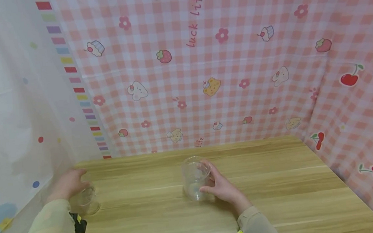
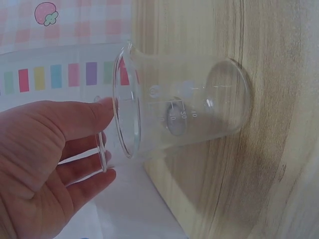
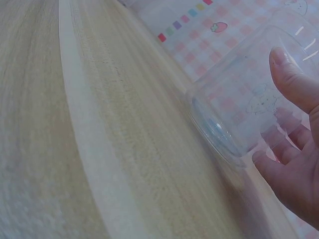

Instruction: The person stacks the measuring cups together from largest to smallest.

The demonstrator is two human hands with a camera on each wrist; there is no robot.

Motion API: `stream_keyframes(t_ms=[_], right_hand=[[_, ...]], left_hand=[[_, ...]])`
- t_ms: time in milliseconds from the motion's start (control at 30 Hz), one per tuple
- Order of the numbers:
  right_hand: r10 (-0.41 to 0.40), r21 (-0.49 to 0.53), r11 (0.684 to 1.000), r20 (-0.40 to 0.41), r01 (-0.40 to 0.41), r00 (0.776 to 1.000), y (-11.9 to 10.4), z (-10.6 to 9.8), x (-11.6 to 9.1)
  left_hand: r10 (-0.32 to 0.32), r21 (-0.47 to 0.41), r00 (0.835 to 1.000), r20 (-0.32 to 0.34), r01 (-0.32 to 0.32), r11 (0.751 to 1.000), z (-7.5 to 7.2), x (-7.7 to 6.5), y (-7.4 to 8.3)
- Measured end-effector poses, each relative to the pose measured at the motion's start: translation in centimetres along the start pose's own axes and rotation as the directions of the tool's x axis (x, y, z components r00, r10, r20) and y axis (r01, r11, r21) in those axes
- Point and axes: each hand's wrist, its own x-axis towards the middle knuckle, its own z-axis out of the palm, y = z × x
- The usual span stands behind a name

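At the left of the table, my left hand (image 1: 67,185) pinches the rim of a clear glass piece (image 2: 102,149) between thumb and fingers; I cannot tell its kind. Right at its rim stands a glass beaker (image 2: 199,84) with white volume marks, upright on the wood. A grey oval shows through the beaker's wall. Near the middle of the table, my right hand (image 1: 219,185) grips a clear cylindrical container (image 1: 191,180) from its right side, thumb in front and fingers around the back. This container stands upright, its base on the table in the right wrist view (image 3: 214,129).
The wooden table (image 1: 154,206) has a pale strip (image 3: 84,134) along it, seen in the right wrist view. A pink checked cloth (image 1: 182,69) hangs behind the table. A white cloth (image 1: 11,108) hangs at the left, and more checked cloth (image 1: 363,110) lines the right edge.
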Motion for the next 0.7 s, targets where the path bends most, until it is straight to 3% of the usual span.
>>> stream_keyframes(t_ms=[333, 700], right_hand=[[0.004, -0.002, 1.000, -0.002, -0.004, 1.000, 0.10, 0.00, 0.02], [0.001, 0.002, 1.000, -0.003, -0.001, 1.000, -0.04, -0.02, -0.08]], left_hand=[[-0.002, -0.012, 1.000, 0.006, 0.002, 1.000, 0.05, -0.13, 0.04], [0.037, -0.006, 0.999, -0.024, -0.037, 0.999, 0.32, -0.01, -0.01]])
